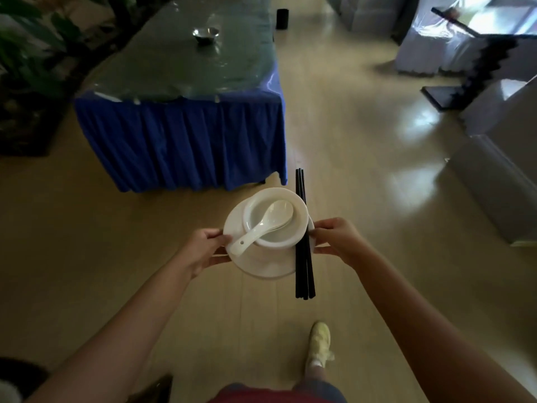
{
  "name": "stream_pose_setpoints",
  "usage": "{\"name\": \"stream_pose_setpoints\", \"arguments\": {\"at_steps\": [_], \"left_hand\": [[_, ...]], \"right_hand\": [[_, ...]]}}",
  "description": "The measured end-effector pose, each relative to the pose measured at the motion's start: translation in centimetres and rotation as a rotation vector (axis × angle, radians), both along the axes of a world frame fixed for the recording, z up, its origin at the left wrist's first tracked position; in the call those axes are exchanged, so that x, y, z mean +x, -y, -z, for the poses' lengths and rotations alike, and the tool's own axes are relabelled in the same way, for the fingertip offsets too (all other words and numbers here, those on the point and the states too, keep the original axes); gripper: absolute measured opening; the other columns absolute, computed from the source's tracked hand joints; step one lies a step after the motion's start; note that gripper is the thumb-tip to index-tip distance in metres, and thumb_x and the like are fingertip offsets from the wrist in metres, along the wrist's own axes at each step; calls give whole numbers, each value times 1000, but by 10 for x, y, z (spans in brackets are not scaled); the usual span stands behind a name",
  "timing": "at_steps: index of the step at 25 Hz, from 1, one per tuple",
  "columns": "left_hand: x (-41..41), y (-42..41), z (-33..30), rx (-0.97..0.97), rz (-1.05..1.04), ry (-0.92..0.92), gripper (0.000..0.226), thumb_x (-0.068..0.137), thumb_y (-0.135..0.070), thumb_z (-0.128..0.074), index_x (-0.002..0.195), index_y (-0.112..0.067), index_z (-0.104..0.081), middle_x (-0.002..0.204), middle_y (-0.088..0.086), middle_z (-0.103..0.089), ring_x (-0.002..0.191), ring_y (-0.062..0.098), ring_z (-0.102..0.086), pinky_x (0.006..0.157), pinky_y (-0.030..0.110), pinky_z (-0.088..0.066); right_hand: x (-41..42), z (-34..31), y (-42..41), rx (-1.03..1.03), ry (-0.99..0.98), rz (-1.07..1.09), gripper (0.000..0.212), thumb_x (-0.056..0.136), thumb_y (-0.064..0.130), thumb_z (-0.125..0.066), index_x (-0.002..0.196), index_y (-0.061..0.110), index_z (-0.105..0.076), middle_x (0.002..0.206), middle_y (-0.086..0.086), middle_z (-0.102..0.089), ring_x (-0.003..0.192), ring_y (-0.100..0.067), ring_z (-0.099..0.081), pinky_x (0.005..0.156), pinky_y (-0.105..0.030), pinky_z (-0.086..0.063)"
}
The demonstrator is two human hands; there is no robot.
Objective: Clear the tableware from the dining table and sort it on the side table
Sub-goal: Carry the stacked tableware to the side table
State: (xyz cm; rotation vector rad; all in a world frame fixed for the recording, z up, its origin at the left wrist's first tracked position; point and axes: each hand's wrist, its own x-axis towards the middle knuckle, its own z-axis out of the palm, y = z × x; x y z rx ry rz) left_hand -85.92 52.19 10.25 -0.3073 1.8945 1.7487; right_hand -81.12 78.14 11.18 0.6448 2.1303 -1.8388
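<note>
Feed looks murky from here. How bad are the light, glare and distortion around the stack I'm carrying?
Head view: dim overall, yet the white plate, bowl, spoon and black chopsticks read sharply; window glare streaks the floor at right; wide-angle bending stretches both forearms; the blue-skirted table is soft.

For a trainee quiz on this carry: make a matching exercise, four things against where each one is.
Things:
1. white spoon
2. black chopsticks
3. metal bowl
4. white plate

Places:
A. on the blue-skirted table
B. lying in the white bowl, handle over its rim
C. at the bottom of the carried stack, held by the left hand and right hand
D. across the stack's right side

Pairs: 1-B, 2-D, 3-A, 4-C
</note>
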Motion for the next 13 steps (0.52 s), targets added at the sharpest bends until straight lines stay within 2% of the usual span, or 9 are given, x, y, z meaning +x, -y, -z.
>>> {"name": "stream_pose_setpoints", "arguments": {"at_steps": [9,13], "left_hand": [[-196,-199,-6,49,-69,-15,17,90,-5,-54,102,-2,-65,87,11,-71,67,14,-71,53,23,-57],[-285,-257,-9,41,-85,-28,16,89,-3,-54,99,-1,-66,76,5,-74,64,13,-71,52,22,-56]], "right_hand": [[-222,-22,-207,46,-13,-115,22,83,0,-57,100,-13,-64,77,-14,-61,66,-18,-61,57,-23,-57],[-312,-24,-266,27,-7,-134,22,84,1,-57,99,-13,-64,75,-13,-62,64,-16,-62,52,-20,-55]]}}
